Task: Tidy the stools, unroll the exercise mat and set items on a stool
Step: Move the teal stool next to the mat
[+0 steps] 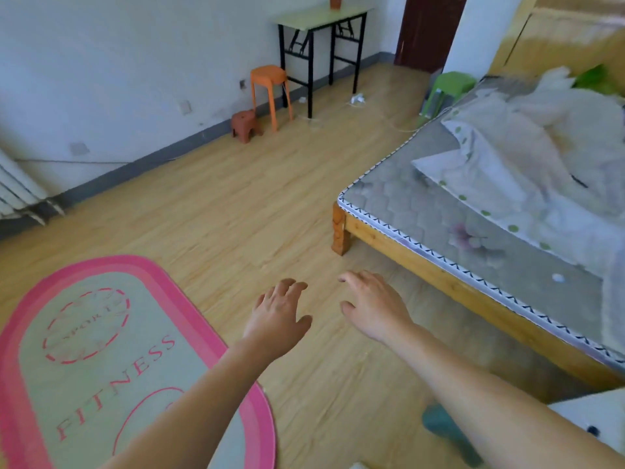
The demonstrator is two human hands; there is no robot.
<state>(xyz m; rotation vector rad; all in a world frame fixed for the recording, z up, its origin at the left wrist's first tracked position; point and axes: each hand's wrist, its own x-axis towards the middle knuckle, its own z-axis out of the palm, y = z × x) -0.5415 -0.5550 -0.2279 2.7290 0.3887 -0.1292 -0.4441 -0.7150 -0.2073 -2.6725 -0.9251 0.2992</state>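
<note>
The exercise mat, green with a pink border and the word FITNESS, lies flat and unrolled on the floor at the lower left. My left hand and my right hand reach forward over bare floor, fingers spread, holding nothing. A tall orange stool stands by the far wall, with a small brown stool just left of it. A green stool stands at the far corner of the bed.
A wooden bed with a grey mattress and crumpled bedding fills the right side. A folding table stands against the far wall, a radiator at the left. White cables lie on the floor near the table. A dark green object lies below my right arm.
</note>
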